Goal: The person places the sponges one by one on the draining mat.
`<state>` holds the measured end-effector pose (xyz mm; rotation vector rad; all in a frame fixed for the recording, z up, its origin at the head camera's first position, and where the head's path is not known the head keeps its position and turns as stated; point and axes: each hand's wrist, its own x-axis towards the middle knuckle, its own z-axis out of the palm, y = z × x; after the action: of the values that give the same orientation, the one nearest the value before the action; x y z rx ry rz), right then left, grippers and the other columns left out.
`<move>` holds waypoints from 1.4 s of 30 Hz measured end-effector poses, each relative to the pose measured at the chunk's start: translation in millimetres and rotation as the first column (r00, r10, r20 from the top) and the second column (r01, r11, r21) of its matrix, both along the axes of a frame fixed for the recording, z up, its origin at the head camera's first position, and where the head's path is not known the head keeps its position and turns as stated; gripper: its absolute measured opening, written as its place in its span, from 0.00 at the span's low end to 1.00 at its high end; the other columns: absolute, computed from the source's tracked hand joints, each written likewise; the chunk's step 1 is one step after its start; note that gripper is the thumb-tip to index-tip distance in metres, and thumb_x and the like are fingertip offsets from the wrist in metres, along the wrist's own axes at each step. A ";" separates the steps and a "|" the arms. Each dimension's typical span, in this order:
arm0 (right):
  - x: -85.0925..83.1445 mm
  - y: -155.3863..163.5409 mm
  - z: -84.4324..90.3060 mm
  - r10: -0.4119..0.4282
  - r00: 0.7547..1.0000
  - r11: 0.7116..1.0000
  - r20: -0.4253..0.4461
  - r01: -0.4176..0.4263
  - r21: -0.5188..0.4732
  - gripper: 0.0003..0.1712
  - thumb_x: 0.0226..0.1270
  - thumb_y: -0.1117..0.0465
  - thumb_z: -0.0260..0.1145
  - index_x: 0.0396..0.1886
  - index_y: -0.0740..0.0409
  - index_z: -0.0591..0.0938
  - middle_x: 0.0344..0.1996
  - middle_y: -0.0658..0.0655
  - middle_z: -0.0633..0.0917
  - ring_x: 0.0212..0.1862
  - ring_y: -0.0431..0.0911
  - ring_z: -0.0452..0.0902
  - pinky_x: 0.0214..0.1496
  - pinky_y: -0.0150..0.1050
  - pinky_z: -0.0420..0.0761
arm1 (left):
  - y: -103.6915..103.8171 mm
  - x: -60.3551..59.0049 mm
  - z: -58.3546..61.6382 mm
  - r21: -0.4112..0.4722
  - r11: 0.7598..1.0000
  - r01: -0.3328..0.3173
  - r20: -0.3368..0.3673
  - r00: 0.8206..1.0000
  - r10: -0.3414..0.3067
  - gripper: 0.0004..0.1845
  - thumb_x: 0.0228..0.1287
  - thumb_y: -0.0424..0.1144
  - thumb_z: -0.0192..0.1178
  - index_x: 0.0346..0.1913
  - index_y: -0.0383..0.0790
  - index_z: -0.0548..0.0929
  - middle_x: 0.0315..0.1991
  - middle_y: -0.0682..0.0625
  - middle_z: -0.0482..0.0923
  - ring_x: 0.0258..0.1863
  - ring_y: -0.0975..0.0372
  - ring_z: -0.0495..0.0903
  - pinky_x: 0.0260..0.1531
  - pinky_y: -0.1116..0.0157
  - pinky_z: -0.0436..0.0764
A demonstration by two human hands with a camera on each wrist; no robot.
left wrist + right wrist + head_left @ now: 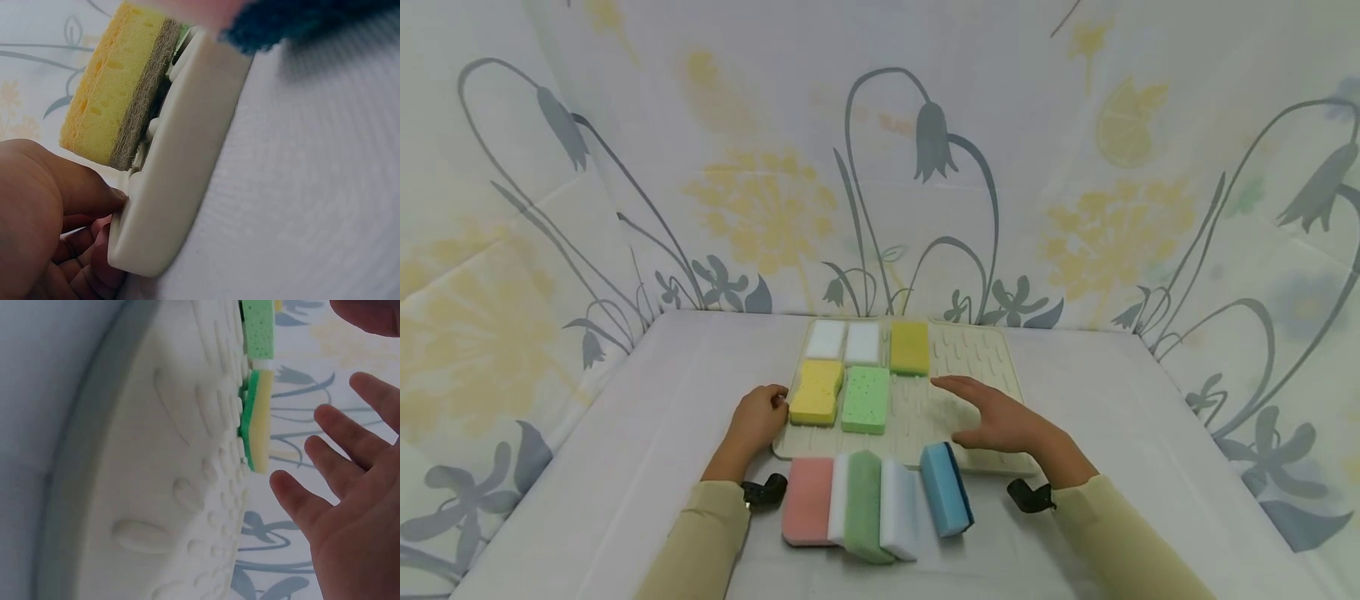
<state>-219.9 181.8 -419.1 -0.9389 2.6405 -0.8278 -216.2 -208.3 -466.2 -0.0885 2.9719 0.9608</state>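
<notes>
A cream ridged drying mat point(973, 358) lies in the middle of the white table. Two white sponges point(844, 341), a yellow-topped sponge point(909, 347), a wavy yellow sponge point(817, 392) and a light green sponge point(866, 399) rest on its left half. My left hand point(762, 417) is at the mat's left front corner. There its thumb point(109, 190) presses the mat's rim point(187, 137) with the fingers curled beneath, beside the yellow sponge point(106, 94). My right hand point(992, 415) hovers open over the mat's bare right half, fingers point(340, 450) spread above the ridges point(156, 456).
A row of sponges stands on edge in front of the mat: pink point(807, 500), green point(863, 504), white point(898, 510) and blue point(946, 498). Flowered cloth walls point(880, 167) close the table in on three sides. A white cloth point(1150, 433) covers the table.
</notes>
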 end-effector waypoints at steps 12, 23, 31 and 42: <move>27.9 8.4 -0.4 0.024 1.000 1.000 0.015 -0.023 -0.013 0.38 0.64 0.60 0.61 0.74 0.42 0.63 0.72 0.49 0.66 0.73 0.54 0.60 0.66 0.59 0.67 | 0.7 1.5 -0.3 0.007 1.000 0.003 0.002 1.000 -0.003 0.21 0.67 0.35 0.48 0.58 0.29 0.77 0.45 0.39 0.80 0.42 0.52 0.77 0.44 0.53 0.76; 48.8 1.3 15.8 0.093 0.989 0.995 -0.111 -0.097 -0.033 0.23 0.74 0.51 0.56 0.67 0.40 0.72 0.66 0.47 0.73 0.68 0.49 0.67 0.65 0.54 0.71 | 1.4 3.1 1.8 0.000 1.000 0.004 -0.007 1.000 -0.004 0.21 0.67 0.34 0.49 0.58 0.27 0.77 0.46 0.38 0.81 0.43 0.52 0.79 0.44 0.53 0.77; 64.8 -19.3 36.8 0.135 0.981 0.986 -0.141 -0.118 0.120 0.30 0.64 0.36 0.60 0.61 0.43 0.77 0.65 0.50 0.72 0.65 0.46 0.70 0.60 0.48 0.76 | 0.5 3.1 0.9 -0.001 1.000 0.008 0.002 1.000 -0.008 0.21 0.66 0.34 0.49 0.58 0.27 0.77 0.46 0.39 0.81 0.43 0.52 0.79 0.44 0.53 0.77; 68.3 -46.5 42.5 0.279 0.948 0.924 -0.156 -0.221 0.314 0.36 0.49 0.30 0.69 0.55 0.42 0.82 0.61 0.50 0.76 0.65 0.47 0.69 0.66 0.49 0.70 | -0.1 0.9 -0.8 0.004 1.000 0.015 0.000 1.000 -0.015 0.21 0.67 0.35 0.49 0.58 0.28 0.77 0.46 0.39 0.80 0.43 0.51 0.78 0.45 0.52 0.77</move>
<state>-151.6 135.2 -376.6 -1.2952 2.6230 -0.2848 -215.3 -208.4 -466.9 -0.0657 2.9658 0.9648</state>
